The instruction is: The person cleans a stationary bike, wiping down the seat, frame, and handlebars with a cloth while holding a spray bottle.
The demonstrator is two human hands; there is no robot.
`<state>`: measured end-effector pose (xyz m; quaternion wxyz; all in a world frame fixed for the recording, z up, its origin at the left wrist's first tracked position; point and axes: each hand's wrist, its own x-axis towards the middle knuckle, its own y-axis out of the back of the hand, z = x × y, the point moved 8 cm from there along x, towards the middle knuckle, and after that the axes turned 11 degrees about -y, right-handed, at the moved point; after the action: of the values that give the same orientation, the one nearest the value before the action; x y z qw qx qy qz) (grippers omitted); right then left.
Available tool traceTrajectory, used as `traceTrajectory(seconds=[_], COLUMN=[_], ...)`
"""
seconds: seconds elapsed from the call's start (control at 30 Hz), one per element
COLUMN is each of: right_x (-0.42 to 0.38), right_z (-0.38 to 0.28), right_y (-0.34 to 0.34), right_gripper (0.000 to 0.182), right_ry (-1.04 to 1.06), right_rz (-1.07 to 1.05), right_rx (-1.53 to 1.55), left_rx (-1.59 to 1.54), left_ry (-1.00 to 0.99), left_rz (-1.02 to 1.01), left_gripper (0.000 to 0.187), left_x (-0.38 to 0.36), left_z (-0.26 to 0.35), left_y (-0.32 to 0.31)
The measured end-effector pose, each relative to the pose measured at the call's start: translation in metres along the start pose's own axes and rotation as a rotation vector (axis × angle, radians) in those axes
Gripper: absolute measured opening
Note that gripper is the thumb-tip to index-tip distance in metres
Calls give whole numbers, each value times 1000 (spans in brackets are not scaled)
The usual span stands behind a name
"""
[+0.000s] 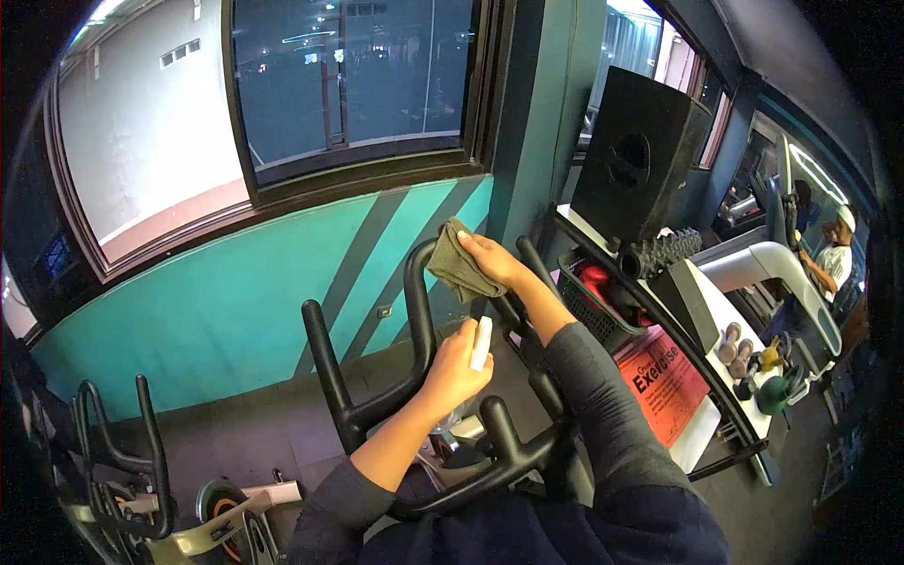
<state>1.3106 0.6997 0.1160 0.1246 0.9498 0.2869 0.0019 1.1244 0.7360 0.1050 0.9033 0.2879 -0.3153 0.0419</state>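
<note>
My right hand (490,261) is closed on an olive-green cloth (461,268), pressing it against the upper bend of the black handlebar (420,315) of an exercise bike. Lower and to the left, my left hand (455,375) is wrapped round what looks like a spray bottle. Its white head (482,345) sticks up beside the thumb, while a clear part shows dimly below the fist; the rest of the bottle is hidden by the hand. More black grips of the same bike surround both forearms.
Another exercise bike (151,461) stands at lower left. A teal wall (235,325) with windows runs ahead. On the right, a rack holds a large black speaker (640,151), a foam roller (662,252), a basket (593,306) and dumbbells (734,348). A person (833,259) is at far right.
</note>
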Motion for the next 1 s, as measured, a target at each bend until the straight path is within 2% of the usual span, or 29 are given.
traceTrajectory(seconds=[0.07, 0.1, 0.13, 0.2, 0.37, 0.43, 0.57, 0.6, 0.67, 0.73, 0.8, 0.87, 1.0], right_x=[-9, -17, -27, -58, -123, -153, -172, -168, -144, -121, -94, -55, -15], right_z=[-4, -2, 0, -7, 13, 18, 17, 16, 18, 5, -10, -17, -35], right_y=[10, 12, 11, 7, 12, 12, 12, 10, 13, 7, 3, 1, 0], right_gripper=[67, 63, 63, 59, 56, 57, 58, 58, 56, 52, 47, 49, 55], right_ry=[95, 70, 71, 202, 310, 365, 465, 465, 246, 196, 106, 187, 204], right_rz=[196, 250, 250, 344, 407, 457, 471, 468, 456, 473, 506, 525, 467], right_rx=[-398, -539, -540, -731, -827, -1020, -1160, -1158, -1145, -1117, -1063, -968, -802], left_rx=[-8, 13, 34, 29, 0, -7, -19, -15, -10, -34, -16, 6, 40], left_ry=[-12, -23, -33, -24, 1, 9, 9, 28, 48, 109, 89, 68, 55], left_rz=[8, 15, 23, 17, -4, -21, -16, -28, -49, -110, -90, -68, -70], left_gripper=[33, 33, 33, 33, 33, 32, 32, 32, 31, 28, 30, 31, 31], left_x=[-2, -2, -3, -3, -3, -3, -2, -2, -1, -2, -2, -2, -1], left_z=[-1, 0, 0, -1, 4, 6, 8, 9, 10, 8, 7, 6, 3], left_y=[-1, 0, 1, 1, 4, 3, 3, 2, 3, -2, -2, -2, 0])
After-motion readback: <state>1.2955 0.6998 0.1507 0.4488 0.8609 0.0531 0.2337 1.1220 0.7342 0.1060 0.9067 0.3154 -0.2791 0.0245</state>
